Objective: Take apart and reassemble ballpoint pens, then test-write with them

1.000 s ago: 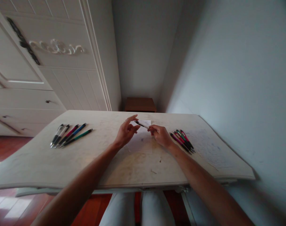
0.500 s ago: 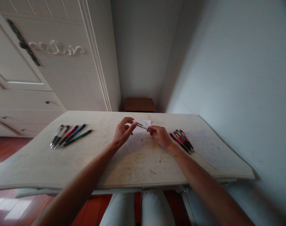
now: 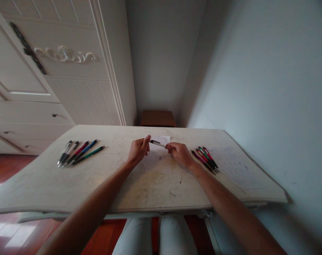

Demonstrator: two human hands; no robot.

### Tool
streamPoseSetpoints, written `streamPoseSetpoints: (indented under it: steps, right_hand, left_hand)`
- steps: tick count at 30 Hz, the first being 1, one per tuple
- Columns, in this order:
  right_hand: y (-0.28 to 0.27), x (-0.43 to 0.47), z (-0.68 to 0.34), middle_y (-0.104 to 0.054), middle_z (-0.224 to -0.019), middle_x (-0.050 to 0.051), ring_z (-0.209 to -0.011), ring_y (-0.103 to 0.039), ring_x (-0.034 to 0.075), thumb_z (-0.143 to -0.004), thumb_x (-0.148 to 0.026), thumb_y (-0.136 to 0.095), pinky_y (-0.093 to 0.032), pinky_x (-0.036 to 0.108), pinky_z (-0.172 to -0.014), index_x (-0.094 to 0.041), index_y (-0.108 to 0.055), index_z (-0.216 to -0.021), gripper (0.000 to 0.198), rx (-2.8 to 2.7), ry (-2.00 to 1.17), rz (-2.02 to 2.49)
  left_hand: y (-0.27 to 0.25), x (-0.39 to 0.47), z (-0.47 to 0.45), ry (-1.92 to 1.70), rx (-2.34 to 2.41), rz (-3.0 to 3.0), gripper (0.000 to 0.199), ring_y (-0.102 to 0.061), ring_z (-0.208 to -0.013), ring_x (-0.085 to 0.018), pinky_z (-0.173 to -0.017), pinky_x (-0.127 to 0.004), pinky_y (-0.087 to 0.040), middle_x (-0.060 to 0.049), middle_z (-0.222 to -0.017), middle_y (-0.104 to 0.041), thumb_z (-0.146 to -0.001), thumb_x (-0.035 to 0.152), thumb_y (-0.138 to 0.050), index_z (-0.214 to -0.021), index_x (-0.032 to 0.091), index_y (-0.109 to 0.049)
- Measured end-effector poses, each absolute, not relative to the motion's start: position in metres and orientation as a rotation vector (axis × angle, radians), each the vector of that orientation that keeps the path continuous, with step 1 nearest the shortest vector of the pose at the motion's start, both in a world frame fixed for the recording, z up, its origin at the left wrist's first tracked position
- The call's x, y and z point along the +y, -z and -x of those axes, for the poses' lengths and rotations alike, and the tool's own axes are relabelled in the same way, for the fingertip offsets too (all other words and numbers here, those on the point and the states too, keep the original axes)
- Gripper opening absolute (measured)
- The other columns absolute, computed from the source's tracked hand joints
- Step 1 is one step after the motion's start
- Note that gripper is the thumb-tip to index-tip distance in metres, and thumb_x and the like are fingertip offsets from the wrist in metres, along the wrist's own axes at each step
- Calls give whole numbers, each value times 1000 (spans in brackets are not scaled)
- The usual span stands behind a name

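A white pen with a black clip lies nearly level between my two hands above the middle of the table. My right hand is closed around its right end, which the fingers hide. At the clip end, my left hand has its fingers curled in, with the thumb raised against the pen's tip. Beneath the hands are sheets of paper with faint marks, one small piece showing behind the pen.
Several pens in white, red, blue and green lie fanned out on the table's left. More pens, purple, red and green, sit to the right beside a written sheet. A wall borders the right side; a white cabinet stands at the left.
My left hand's fingers have curled in and its thumb has come up to the pen's clip end. The pen's clip shows more fully now. My right hand has barely moved.
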State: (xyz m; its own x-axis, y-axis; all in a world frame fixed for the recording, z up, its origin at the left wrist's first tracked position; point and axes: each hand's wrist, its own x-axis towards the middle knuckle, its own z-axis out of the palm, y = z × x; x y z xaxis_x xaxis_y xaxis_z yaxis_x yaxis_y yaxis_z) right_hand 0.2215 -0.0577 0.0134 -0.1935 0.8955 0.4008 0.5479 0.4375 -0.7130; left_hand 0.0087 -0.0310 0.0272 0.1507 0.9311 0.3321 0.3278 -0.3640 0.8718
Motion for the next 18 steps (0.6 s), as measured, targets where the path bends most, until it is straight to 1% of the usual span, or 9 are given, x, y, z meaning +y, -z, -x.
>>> streamPoseSetpoints:
  steps: [2, 4, 5, 6, 8, 11, 14, 16, 18]
  right_hand:
    - [-13, -57, -222, -65, -67, 2, -67, -59, 16, -88, -23, -49, -42, 26, -67, -18, -71, -80, 24, -1860, -536, 1233]
    - [-14, -57, -222, -65, -66, 2, -65, -59, 16, -88, -23, -49, -41, 25, -66, -18, -71, -78, 24, -1849, -527, 1257]
    - [-14, -57, -223, -64, -66, 2, -65, -59, 16, -88, -23, -49, -41, 25, -65, -19, -71, -77, 24, -1842, -518, 1271]
    - [-15, -57, -223, -64, -65, 1, -64, -58, 16, -88, -23, -50, -40, 25, -64, -19, -70, -76, 24, -1836, -509, 1283]
    - [-15, -56, -224, -64, -65, 1, -65, -58, 16, -87, -22, -50, -40, 25, -64, -19, -70, -75, 24, -1829, -498, 1292]
    - [-15, -56, -224, -64, -65, 1, -65, -58, 16, -87, -22, -49, -40, 25, -65, -19, -70, -76, 24, -1840, -499, 1276]
    - [-15, -57, -224, -64, -66, 2, -65, -58, 16, -89, -25, -50, -40, 25, -65, -19, -69, -75, 25, -1849, -500, 1257]
    - [-16, -58, -223, -64, -66, 2, -66, -59, 16, -89, -25, -50, -41, 25, -67, -19, -69, -75, 24, -1857, -508, 1245]
    - [-17, -58, -222, -65, -67, 2, -67, -59, 16, -88, -23, -50, -41, 25, -68, -19, -70, -76, 23, -1867, -516, 1240]
  left_hand:
    - [-29, -32, -9, -1268, 1117, -1733, 47, -55, -44, -9, -42, -19, -39, -3, -64, -65, -87, 59, -51, -75, 14, -61]
    - [-30, -31, -11, -1300, 1021, -1688, 42, -62, -52, -11, -42, -19, -41, -5, -84, -69, -80, 53, -64, -99, 15, -61]
    - [-29, -30, -12, -1290, 994, -1682, 45, -63, -53, -12, -42, -19, -41, -5, -85, -69, -78, 50, -67, -105, 15, -60]
    - [-29, -29, -12, -1269, 982, -1685, 45, -62, -53, -12, -41, -20, -41, -4, -81, -69, -77, 48, -69, -107, 15, -60]
    - [-27, -27, -13, -1238, 1000, -1695, 40, -60, -48, -12, -41, -21, -41, -2, -68, -66, -76, 46, -68, -100, 14, -64]
    - [-26, -26, -12, -1253, 1088, -1719, 35, -55, -42, -11, -41, -21, -40, 0, -57, -62, -78, 50, -65, -75, 15, -64]
    - [-26, -29, -9, -1226, 1161, -1747, 56, -50, -37, -9, -42, -21, -39, -1, -44, -54, -87, 58, -50, -51, 16, -53]
    - [-27, -31, -8, -1221, 1185, -1742, 64, -49, -36, -9, -43, -21, -38, -1, -41, -51, -91, 61, -40, -45, 17, -48]
    - [-28, -32, -7, -1252, 1183, -1733, 60, -49, -38, -8, -43, -20, -38, -1, -44, -53, -90, 61, -44, -51, 16, -53]
